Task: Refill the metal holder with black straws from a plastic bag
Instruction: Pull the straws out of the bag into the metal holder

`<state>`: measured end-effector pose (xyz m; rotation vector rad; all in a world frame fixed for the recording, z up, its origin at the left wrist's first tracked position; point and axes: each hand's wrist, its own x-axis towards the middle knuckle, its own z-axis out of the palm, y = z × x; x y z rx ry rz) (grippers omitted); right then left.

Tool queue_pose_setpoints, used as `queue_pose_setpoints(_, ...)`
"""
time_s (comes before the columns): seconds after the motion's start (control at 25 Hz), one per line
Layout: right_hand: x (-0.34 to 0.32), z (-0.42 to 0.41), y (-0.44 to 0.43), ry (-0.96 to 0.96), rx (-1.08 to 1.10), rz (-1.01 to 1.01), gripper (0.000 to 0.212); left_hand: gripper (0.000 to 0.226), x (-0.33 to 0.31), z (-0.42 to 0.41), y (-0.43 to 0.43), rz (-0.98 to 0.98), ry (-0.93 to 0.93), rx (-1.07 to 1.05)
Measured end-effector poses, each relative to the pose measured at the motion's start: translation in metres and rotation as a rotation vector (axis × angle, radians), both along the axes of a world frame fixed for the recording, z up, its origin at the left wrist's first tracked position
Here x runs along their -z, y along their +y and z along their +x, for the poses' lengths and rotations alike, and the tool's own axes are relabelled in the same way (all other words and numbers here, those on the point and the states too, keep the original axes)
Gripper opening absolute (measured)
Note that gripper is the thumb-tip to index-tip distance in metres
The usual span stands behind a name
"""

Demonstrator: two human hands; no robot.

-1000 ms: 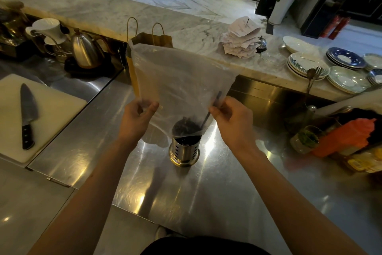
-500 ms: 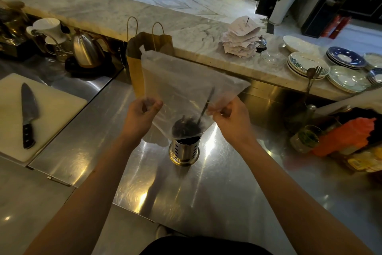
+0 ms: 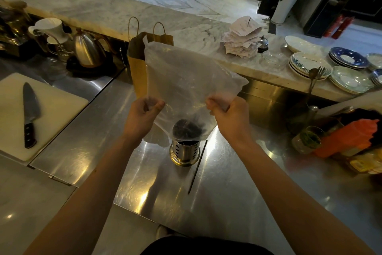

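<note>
Steel counter (image 3: 227,203) carries the metal holder (image 3: 184,151), with black straws (image 3: 187,128) bunched at its mouth under the upended plastic bag (image 3: 186,76). The left hand (image 3: 140,118) and right hand (image 3: 229,118) each pinch a side of the bag in curled fingers. One stray straw (image 3: 197,167) lies just right of the holder, its long axis near-to-far, closer to the right hand.

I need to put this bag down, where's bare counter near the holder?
Bare counter lies left of the metal holder, up to the cutting board, and in front of it. A stray straw lies right of it; farther right, containers crowd in.
</note>
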<state>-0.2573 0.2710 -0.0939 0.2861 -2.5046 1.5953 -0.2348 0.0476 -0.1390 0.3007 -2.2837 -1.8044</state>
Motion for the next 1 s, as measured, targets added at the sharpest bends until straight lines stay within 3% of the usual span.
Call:
queue_pose_setpoints(0.28,0.002,0.000,0.003,-0.041,-0.031,0.040,0.015,0.021,0.006,0.003,0.000,-0.018,-0.008,-0.023)
queue_pose_setpoints(0.44,0.015,0.000,0.014,-0.080,-0.026,-0.023,0.015,0.011,0.007,0.008,0.009,-0.036,0.024,-0.015)
queue_pose_setpoints(0.56,0.020,0.000,0.027,-0.088,-0.008,-0.158,0.007,0.003,0.001,0.007,0.015,-0.089,0.089,0.044)
queue_pose_setpoints(0.76,0.015,-0.002,0.056,-0.180,0.097,-0.488,0.010,0.019,0.001,0.004,0.022,-0.190,0.069,0.243)
queue_pose_setpoints(1.0,0.015,0.000,0.086,-0.252,0.219,-0.700,0.008,0.009,-0.005,-0.003,0.057,-0.198,0.121,0.314)
